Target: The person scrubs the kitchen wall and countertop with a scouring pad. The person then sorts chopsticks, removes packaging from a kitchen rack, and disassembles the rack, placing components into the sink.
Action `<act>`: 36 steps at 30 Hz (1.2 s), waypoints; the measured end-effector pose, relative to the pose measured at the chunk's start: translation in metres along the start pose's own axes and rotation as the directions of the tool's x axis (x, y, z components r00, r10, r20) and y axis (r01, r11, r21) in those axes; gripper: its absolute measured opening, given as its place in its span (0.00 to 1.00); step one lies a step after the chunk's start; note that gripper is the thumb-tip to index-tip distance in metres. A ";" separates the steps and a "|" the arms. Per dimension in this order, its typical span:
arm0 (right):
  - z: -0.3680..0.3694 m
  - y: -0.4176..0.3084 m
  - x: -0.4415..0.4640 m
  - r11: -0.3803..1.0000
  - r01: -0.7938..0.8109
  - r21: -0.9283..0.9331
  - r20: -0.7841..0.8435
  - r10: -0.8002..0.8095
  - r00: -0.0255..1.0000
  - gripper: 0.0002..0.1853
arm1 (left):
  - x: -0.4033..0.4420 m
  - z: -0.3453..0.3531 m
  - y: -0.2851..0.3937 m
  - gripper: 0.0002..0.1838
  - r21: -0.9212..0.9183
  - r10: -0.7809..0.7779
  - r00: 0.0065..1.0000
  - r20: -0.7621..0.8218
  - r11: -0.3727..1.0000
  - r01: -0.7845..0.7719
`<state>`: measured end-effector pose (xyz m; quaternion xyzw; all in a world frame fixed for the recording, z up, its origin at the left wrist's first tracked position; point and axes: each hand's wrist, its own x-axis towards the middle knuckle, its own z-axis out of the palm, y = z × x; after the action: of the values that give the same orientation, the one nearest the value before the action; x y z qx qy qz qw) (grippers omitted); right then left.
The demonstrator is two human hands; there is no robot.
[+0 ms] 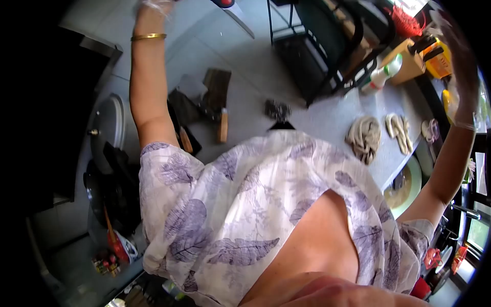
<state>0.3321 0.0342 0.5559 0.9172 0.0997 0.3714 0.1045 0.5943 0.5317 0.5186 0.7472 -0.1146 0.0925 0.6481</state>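
My left hand (156, 6), in a clear plastic glove, is cut off by the top edge; its fingers are hidden. A gold bracelet (149, 37) circles that wrist. Right of it, a curved blade (239, 19) with a red and dark handle enters from the top; whether it is held cannot be made out. My right hand (455, 56), also in a clear glove, is raised at the upper right, dark and blurred. It is nearest to a knife block (406, 65) and a yellow package (439, 60). What its fingers do is unclear.
A black rack (307, 66) stands on the grey counter (245, 56) beside a white and green bottle (381, 77). Cloths (364, 138) lie at the right, near a green-rimmed basin (417, 179). A wooden-handled cleaver (217, 87) and a lidded pot (110, 128) are at the left.
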 end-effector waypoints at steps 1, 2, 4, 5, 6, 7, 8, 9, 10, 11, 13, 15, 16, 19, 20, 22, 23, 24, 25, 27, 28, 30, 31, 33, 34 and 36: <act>-0.005 -0.011 -0.010 0.975 -0.191 0.115 0.018 0.191 0.981 0.18 | -0.023 0.013 -0.022 0.12 0.026 -0.083 0.996 -0.033 0.996 0.084; -0.009 -0.015 -0.018 0.948 -0.283 0.147 0.034 0.281 0.959 0.18 | -0.033 0.017 -0.057 0.13 0.034 -0.233 0.972 0.023 0.972 0.233; -0.013 -0.015 -0.032 0.920 -0.364 0.147 0.066 0.358 0.931 0.18 | -0.055 0.029 -0.128 0.18 0.050 -0.355 0.926 0.127 0.935 0.351; -0.014 -0.016 -0.036 0.909 -0.393 0.139 0.083 0.384 0.919 0.18 | -0.059 0.032 -0.163 0.15 0.113 -0.435 0.879 0.193 0.900 0.421; -0.014 -0.016 -0.040 0.897 -0.420 0.135 0.097 0.410 0.907 0.18 | -0.072 0.044 -0.184 0.14 -0.112 -0.571 0.816 0.085 0.808 0.578; -0.014 -0.019 -0.043 0.887 -0.443 0.131 0.110 0.431 0.896 0.18 | -0.080 0.049 -0.208 0.14 0.026 -0.557 0.827 0.074 0.831 0.556; -0.011 -0.018 -0.043 0.876 -0.448 0.180 0.139 0.428 0.893 0.19 | -0.092 0.057 -0.222 0.13 -0.085 -0.561 0.826 0.053 0.822 0.563; -0.009 -0.017 -0.043 0.868 -0.449 0.213 0.147 0.425 0.893 0.19 | -0.095 0.063 -0.228 0.13 -0.109 -0.632 0.774 0.032 0.768 0.631; -0.008 -0.015 -0.044 0.860 -0.448 0.245 0.152 0.422 0.894 0.19 | -0.098 0.067 -0.235 0.12 -0.182 -0.661 0.749 0.034 0.733 0.655; -0.007 -0.015 -0.044 0.850 -0.447 0.278 0.159 0.418 0.894 0.19 | -0.101 0.069 -0.243 0.12 -0.253 -0.691 0.722 0.038 0.692 0.676; -0.006 -0.021 -0.041 0.838 -0.479 0.262 0.171 0.448 0.877 0.19 | -0.096 0.065 -0.268 0.10 -0.274 -0.699 0.705 0.116 0.660 0.699; -0.003 -0.025 -0.040 0.824 -0.512 0.242 0.181 0.480 0.858 0.20 | -0.092 0.064 -0.269 0.09 -0.281 -0.708 0.688 0.159 0.636 0.719; 0.000 -0.023 -0.039 0.811 -0.526 0.256 0.211 0.484 0.849 0.20 | -0.092 0.064 -0.267 0.09 -0.280 -0.715 0.680 0.162 0.628 0.727; 0.007 -0.025 -0.030 0.708 -0.554 0.439 0.269 0.485 0.832 0.22 | -0.097 0.053 -0.284 0.09 -0.300 -0.673 0.686 0.278 0.617 0.727; 0.012 -0.029 -0.028 0.682 -0.544 0.488 0.258 0.483 0.837 0.22 | -0.091 0.053 -0.295 0.10 -0.319 -0.626 0.703 0.338 0.627 0.711; 0.006 -0.055 -0.007 0.639 -0.542 0.546 0.272 0.477 0.836 0.22 | -0.084 0.054 -0.349 0.11 -0.226 -0.692 0.646 0.322 0.607 0.762; 0.017 -0.050 -0.006 0.730 -0.478 0.489 0.195 0.442 0.875 0.22 | -0.080 0.051 -0.346 0.11 -0.170 -0.729 0.609 0.311 0.588 0.791; 0.017 -0.056 0.002 0.710 -0.493 0.503 0.213 0.451 0.867 0.22 | -0.087 0.048 -0.339 0.12 -0.114 -0.767 0.570 0.294 0.564 0.818; 0.018 -0.062 0.011 0.688 -0.507 0.519 0.233 0.457 0.858 0.22 | -0.085 0.050 -0.325 0.12 0.147 -0.721 0.646 0.252 0.688 0.710; 0.030 -0.058 0.024 0.704 -0.495 0.510 0.257 0.424 0.868 0.22 | -0.089 0.053 -0.281 0.14 0.627 -0.591 0.779 0.209 0.692 0.357; 0.032 -0.063 0.033 0.721 -0.484 0.495 0.254 0.413 0.875 0.21 | -0.089 0.054 -0.264 0.15 0.804 -0.513 0.832 0.213 0.575 0.149; 0.032 -0.079 0.057 0.720 -0.500 0.481 0.282 0.413 0.866 0.20 | -0.077 0.058 -0.262 0.20 0.928 -0.291 0.925 0.242 0.347 -0.134; 0.034 -0.081 0.066 0.749 -0.499 0.436 0.295 0.405 0.865 0.20 | -0.065 0.061 -0.261 0.20 0.878 -0.342 0.904 0.256 0.474 -0.069; 0.047 -0.073 0.086 0.842 -0.358 0.405 0.252 0.274 0.928 0.21 | -0.053 0.080 -0.184 0.20 0.665 -0.453 0.840 0.300 0.730 0.157; 0.055 -0.069 0.096 0.878 -0.283 0.387 0.242 0.200 0.950 0.21 | -0.050 0.090 -0.153 0.21 0.491 -0.512 0.797 0.319 0.809 0.324; 0.061 -0.079 0.123 0.892 -0.193 0.408 0.217 0.110 0.970 0.21 | -0.052 0.111 -0.136 0.22 -0.078 -0.508 0.729 0.458 0.795 0.602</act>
<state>0.4536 0.1344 0.5737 0.9537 0.0959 0.2593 -0.1187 0.5825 0.4428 0.3593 0.6719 -0.0289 -0.2805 0.6849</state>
